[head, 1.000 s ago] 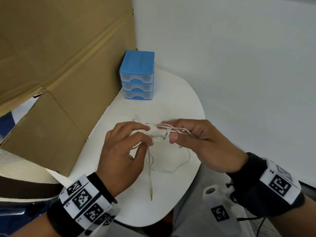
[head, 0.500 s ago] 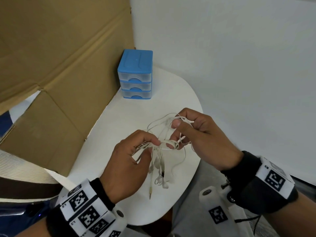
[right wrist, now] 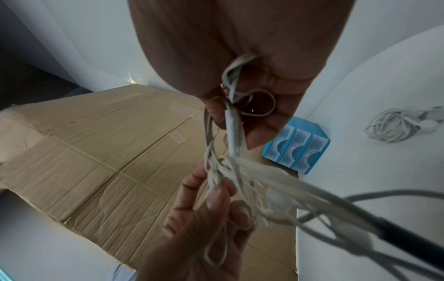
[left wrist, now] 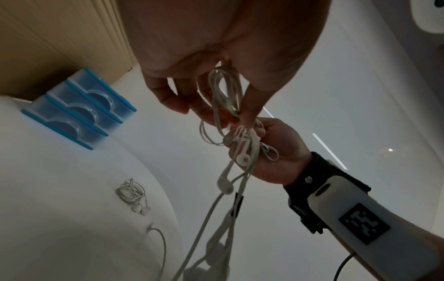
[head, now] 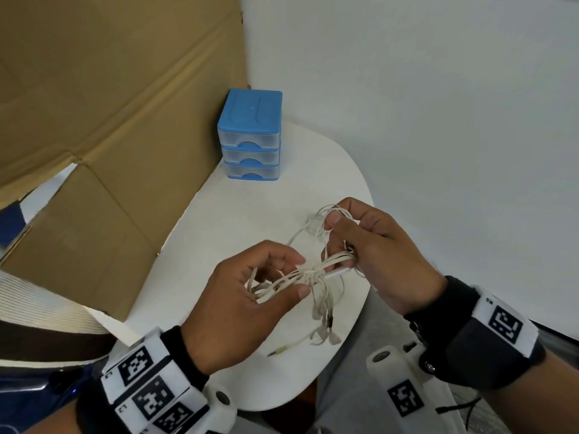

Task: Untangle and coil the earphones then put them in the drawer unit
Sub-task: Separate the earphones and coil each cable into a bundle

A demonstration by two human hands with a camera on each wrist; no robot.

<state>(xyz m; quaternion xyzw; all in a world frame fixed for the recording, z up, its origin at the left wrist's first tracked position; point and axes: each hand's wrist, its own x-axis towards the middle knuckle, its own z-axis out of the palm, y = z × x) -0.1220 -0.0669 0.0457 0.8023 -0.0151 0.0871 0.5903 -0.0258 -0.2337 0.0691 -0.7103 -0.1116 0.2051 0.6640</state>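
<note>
While held above the table [head: 219, 214], tangled earphones [head: 308, 274] stretch between both hands, fingers [head: 291, 255] pinching cords.

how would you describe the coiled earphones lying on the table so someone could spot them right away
Start from the white table with the blue drawer unit standing at its far edge. Nearer than the unit, a small set of coiled earphones lies on the tabletop, buds beside the coil. Unlike the tangled earphones that the left hand and right hand hold above the table, nobody touches it.
</note>
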